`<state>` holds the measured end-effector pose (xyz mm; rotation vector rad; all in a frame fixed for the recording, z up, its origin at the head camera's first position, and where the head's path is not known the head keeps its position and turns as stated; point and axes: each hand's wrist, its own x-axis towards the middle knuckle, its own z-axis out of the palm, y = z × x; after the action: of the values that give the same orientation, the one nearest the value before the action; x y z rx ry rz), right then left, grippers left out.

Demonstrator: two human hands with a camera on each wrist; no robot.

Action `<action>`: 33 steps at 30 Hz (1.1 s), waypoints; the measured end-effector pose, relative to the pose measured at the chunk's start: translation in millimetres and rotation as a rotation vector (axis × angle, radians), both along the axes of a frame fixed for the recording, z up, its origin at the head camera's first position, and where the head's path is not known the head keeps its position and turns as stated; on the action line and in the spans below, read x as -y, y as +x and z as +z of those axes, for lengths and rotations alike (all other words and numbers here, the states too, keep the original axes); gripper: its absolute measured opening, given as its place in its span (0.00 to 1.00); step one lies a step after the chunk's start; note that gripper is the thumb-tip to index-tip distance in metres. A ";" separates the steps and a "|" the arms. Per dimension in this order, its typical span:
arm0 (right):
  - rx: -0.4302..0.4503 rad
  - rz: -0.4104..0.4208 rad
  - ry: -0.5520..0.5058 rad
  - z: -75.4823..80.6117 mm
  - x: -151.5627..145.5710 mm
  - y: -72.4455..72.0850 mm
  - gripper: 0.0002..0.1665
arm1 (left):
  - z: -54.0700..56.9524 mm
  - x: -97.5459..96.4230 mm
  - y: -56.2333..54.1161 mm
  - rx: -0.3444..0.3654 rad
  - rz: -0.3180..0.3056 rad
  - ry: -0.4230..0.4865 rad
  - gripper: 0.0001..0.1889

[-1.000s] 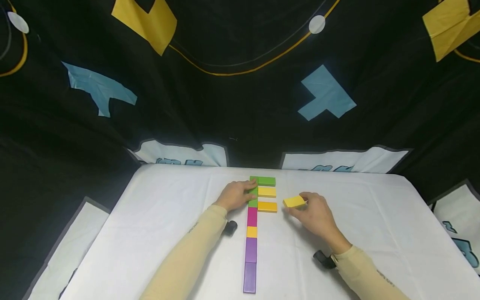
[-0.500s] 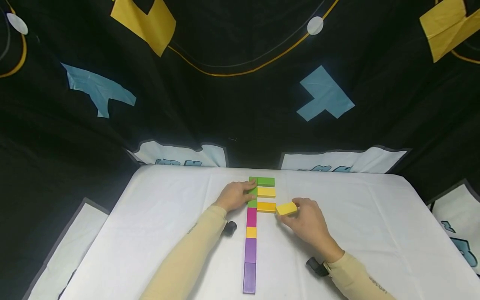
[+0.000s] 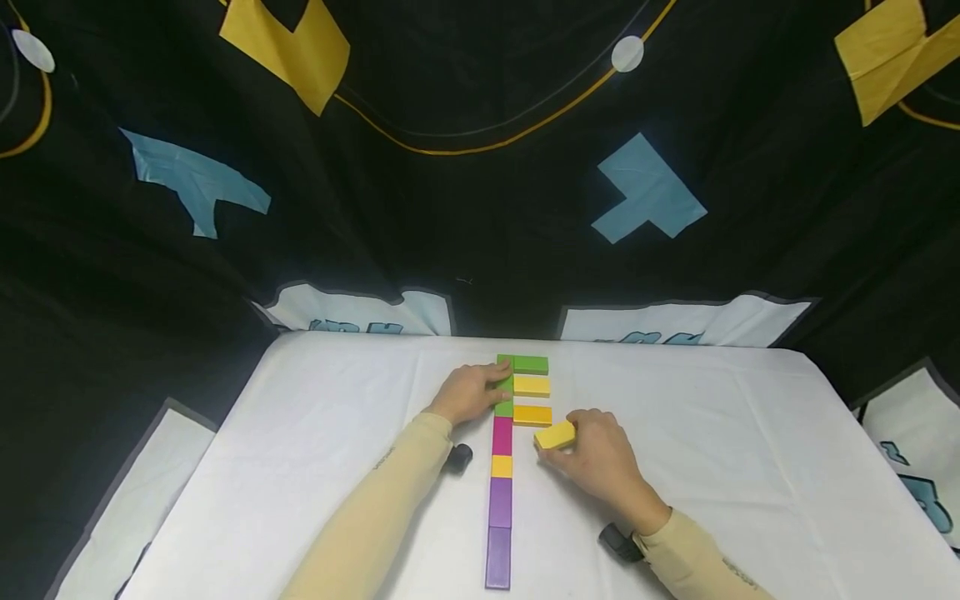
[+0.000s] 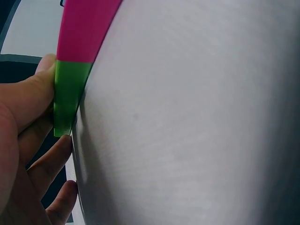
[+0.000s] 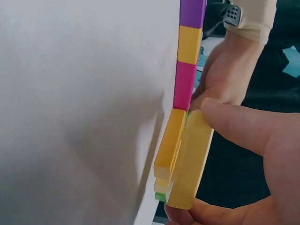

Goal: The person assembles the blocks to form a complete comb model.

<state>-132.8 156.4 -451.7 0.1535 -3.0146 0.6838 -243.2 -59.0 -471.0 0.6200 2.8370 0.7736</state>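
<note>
A single-file line of coloured blocks runs up the table, with green, magenta, orange and purple blocks. My left hand holds a green block at the far end, its thumb and fingertips against the block. A yellow block is pinched by its ends between the thumb and fingers of my right hand, tilted and just right of the magenta block. Another green block, a pale yellow block and an orange-yellow block stick out rightward from the line.
White cloth covers the table. Behind it hangs a black curtain with yellow and blue shapes. A dark wrist camera is strapped below my right hand, and another dark camera sits beside my left wrist.
My right hand has carried the yellow block leftward and nearer to me, from right of the orange-yellow block to below its right end. My left hand stays at the green blocks.
</note>
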 end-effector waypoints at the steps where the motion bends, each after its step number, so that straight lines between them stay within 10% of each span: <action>1: -0.002 0.008 0.007 -0.8 0.9 0.2 0.40 | 0.1 0.1 0.2 -0.003 -0.002 -0.003 0.29; 15: 0.074 0.046 0.097 -7.6 5.6 0.4 0.38 | -0.6 0.1 0.8 -0.007 0.003 0.001 0.29; 33: 0.097 0.134 -0.082 -4.9 -19.9 -7.5 0.17 | 0.1 -0.3 -0.3 0.003 0.000 -0.001 0.29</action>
<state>-140.3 176.3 -456.6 0.3311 -3.0831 0.8484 -243.6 -58.7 -470.9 0.6173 2.8344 0.7719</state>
